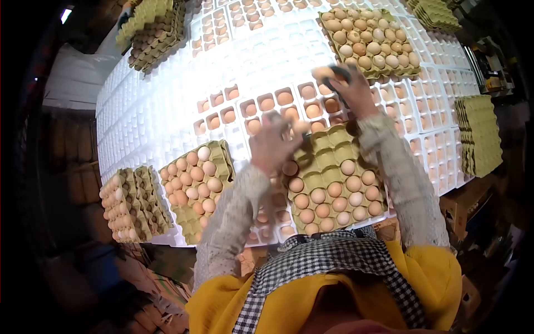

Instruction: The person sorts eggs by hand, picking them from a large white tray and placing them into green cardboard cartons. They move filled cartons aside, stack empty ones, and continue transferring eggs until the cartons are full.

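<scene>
My left hand (271, 143), smeared by motion, has its fingers closed around a light brown egg (300, 128) above the white foam trays. My right hand (356, 92) reaches further forward, with a brown egg (321, 73) at its fingertips. A dark curved thing (337, 82) lies across the right fingers; its kind I cannot make out. Between my forearms is a yellowish pulp egg tray (324, 157), its near cups filled with eggs and several far cups bare. White foam trays (249, 132) just beyond hold more eggs in their square cups.
Left of my left forearm lies a partly filled pulp tray (192, 225), beside tilted trays of eggs (127, 214). A full egg tray (370, 42) sits at the far right. Stacked pulp trays (481, 136) stand at the right edge, others (158, 39) at the far left.
</scene>
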`<state>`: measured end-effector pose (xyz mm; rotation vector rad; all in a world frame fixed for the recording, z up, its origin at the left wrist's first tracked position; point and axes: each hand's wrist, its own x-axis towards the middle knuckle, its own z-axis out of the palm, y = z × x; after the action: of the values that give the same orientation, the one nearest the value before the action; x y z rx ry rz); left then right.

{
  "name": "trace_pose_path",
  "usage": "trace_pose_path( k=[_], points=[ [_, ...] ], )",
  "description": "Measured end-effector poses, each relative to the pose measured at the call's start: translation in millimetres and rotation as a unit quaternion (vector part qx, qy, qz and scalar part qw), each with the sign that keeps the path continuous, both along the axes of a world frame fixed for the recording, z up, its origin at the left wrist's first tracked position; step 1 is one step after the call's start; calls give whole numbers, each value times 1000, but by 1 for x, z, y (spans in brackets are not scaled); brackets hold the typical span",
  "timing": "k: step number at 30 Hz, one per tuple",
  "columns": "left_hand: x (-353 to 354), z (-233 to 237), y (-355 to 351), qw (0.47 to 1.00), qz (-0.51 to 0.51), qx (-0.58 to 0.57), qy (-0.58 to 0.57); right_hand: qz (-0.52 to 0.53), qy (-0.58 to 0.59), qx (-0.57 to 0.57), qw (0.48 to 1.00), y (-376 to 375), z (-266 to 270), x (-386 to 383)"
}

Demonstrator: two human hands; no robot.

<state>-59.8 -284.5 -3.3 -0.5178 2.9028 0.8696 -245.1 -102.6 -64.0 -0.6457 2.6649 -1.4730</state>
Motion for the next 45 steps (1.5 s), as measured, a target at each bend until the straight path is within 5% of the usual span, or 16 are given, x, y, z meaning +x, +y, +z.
trace_pose_path(
  k=[4, 7, 11, 13, 15, 18, 22, 26, 30, 33, 34, 37, 40, 43, 44, 45],
  points=[
    [-107, -50, -44, 985, 85, -116, 97, -9, 78, 232, 970, -77, -9, -67],
    [-158, -50, -48, 973, 12, -169, -154, 10, 77, 313, 946, -94, -18, -82],
    [-161, -66, -62, 980, 38, -165, 99, -24, 323, 277, 905, -77, -55, -79],
    [-183, -76, -74, 968, -20, -201, 146, 4, 263, 376, 888, -70, -111, -77],
    [-212, -94, -82, 969, -86, -234, 6, 5, 295, 297, 908, -64, -101, -64],
    [-215, -93, -90, 985, -68, -158, 32, 4, 227, 206, 952, -66, -54, -49],
    [-197, -122, -129, 963, 56, -8, 263, 40, 67, -12, 997, -57, -16, -42],
    [-185, -144, -131, 984, -64, -167, 16, 21, 10, -57, 998, -7, 49, 5],
    [-150, -114, -130, 956, -69, -45, 283, -13, -5, -96, 995, 84, 52, 58],
    [-68, -53, -69, 969, -34, 216, 118, -43, -96, 10, 994, 134, 50, 104],
    [-39, -46, -53, 969, -110, 203, 87, -26, -168, 42, 985, 141, 48, 119],
    [27, -29, -3, 959, -274, -10, 73, 81, 0, 273, 959, 112, 59, 160],
    [64, -24, 18, 970, -216, -104, 39, 137, 102, 475, 863, 82, 8, 179],
    [89, -68, 9, 971, -158, -169, 58, 151, -71, 343, 925, 95, 20, 164],
    [89, -63, 6, 959, -199, -189, 64, 67, -3, 172, 983, 113, 11, 172],
    [89, -63, 2, 951, -234, -191, 68, 43, -174, -8, 984, 127, 25, 169]
  ],
)
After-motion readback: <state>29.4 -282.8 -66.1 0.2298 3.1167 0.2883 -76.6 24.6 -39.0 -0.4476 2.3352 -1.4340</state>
